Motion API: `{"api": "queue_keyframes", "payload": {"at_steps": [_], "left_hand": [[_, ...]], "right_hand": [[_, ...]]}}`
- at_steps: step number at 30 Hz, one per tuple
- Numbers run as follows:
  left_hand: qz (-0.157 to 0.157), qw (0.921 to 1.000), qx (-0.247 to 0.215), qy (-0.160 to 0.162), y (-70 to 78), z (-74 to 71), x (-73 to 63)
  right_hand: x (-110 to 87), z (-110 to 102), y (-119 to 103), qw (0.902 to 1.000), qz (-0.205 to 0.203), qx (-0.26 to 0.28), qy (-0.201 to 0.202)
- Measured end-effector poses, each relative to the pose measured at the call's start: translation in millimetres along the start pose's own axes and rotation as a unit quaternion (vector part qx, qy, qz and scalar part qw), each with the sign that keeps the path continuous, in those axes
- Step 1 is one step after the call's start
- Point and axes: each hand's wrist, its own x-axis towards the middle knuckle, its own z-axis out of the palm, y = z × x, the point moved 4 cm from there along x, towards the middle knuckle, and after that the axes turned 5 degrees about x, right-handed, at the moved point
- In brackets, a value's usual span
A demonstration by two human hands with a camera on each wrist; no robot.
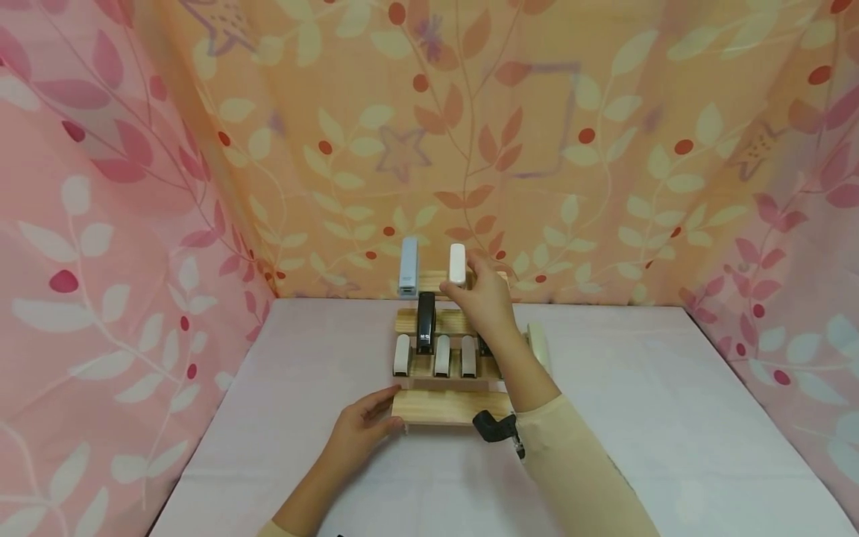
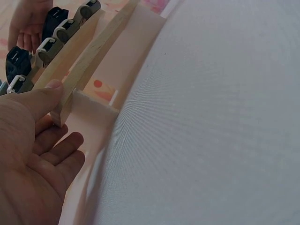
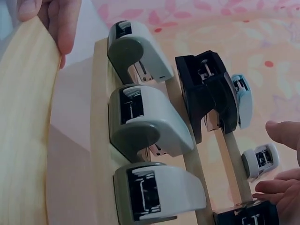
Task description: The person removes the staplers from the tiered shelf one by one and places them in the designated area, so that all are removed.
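Note:
Several staplers stand on a tiered wooden rack (image 1: 450,406). On its top tier, my right hand (image 1: 485,298) reaches around a small white stapler (image 1: 457,265). The right wrist view shows the thumb apart from this white stapler (image 3: 260,161), with the fingers close to its other side. A light blue stapler (image 1: 408,267) stands left of it. One tier lower is a black stapler (image 1: 426,322); below it stand grey-white staplers (image 1: 442,356). My left hand (image 1: 359,429) pinches the left end of the lowest plank (image 2: 89,65), thumb on top and index finger underneath.
A pale upright object (image 1: 537,347) is beside the rack's right end, partly behind my right forearm. A black wrist device (image 1: 493,426) sticks out by the right sleeve. Patterned curtains (image 1: 403,149) enclose the back and sides of the white tabletop (image 1: 637,418).

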Motion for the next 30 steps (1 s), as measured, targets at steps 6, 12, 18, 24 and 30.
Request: {"api": "queue_keyframes", "payload": {"at_steps": [6, 12, 18, 24, 30], "left_hand": [[0.000, 1.0000, 0.009, 0.004, 1.0, -1.1, 0.7], [-0.006, 0.9999, 0.012, 0.004, -0.4, -1.0, 0.5], [0.002, 0.9999, 0.011, 0.001, -2.6, -0.3, 0.2], [0.007, 0.9999, 0.013, 0.002, -2.8, -0.9, 0.2], [0.007, 0.9998, 0.016, 0.004, -0.2, -1.0, -0.5]], "right_hand": [[2.3, 2.2, -0.6, 0.9998, 0.013, -0.017, -0.003], [3.7, 2.3, -1.4, 0.9984, 0.016, -0.053, 0.005], [4.4, -0.3, -1.4, 0.9972, 0.018, -0.073, 0.000], [5.1, -3.9, -0.8, 0.9983, 0.015, -0.056, -0.003], [6.6, -6.8, -0.6, 0.9989, -0.002, -0.046, 0.005]]}}
